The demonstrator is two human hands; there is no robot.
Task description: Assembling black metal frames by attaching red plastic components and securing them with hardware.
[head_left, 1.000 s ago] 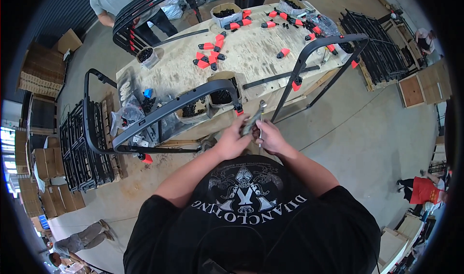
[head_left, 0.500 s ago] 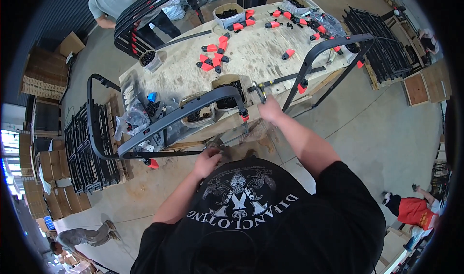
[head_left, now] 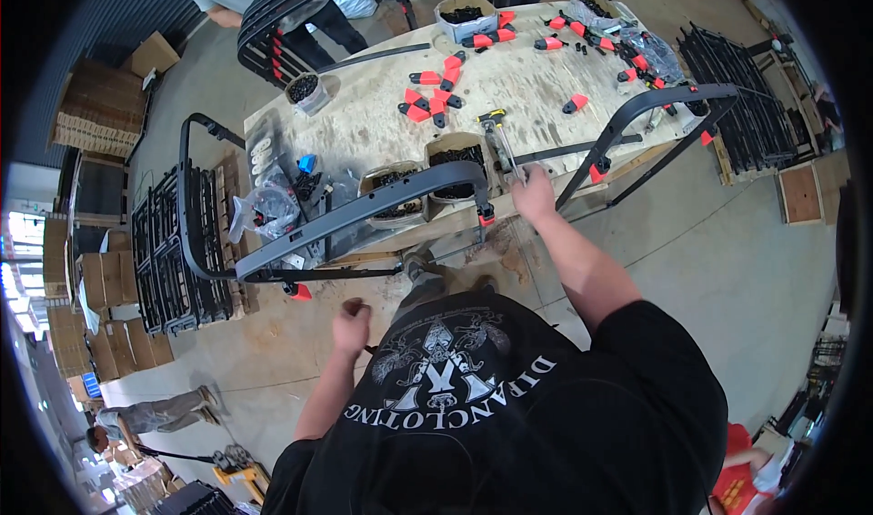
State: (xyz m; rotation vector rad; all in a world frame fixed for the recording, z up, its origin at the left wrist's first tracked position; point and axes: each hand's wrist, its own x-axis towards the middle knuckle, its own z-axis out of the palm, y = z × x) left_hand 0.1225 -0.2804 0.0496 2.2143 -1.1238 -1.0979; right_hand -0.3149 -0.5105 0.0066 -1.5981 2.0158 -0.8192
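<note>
The one view sits on my head, a wide fisheye looking steeply down over my chest, close below, toward the tabletop [head_left: 509, 88] ahead and the concrete floor [head_left: 727, 242] around me; straight edges bend near the rim.

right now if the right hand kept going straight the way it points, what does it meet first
Probably the screwdriver lying on the table: the right hand reaches up over the table edge with its fingertips at the tool's shaft. Depth is hard to judge.

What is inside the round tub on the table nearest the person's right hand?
The tub holds a heap of small black parts, too small to identify. The bent black frame crosses its front, hiding its lower wall. The right hand is beside it, touching a screwdriver.
</note>
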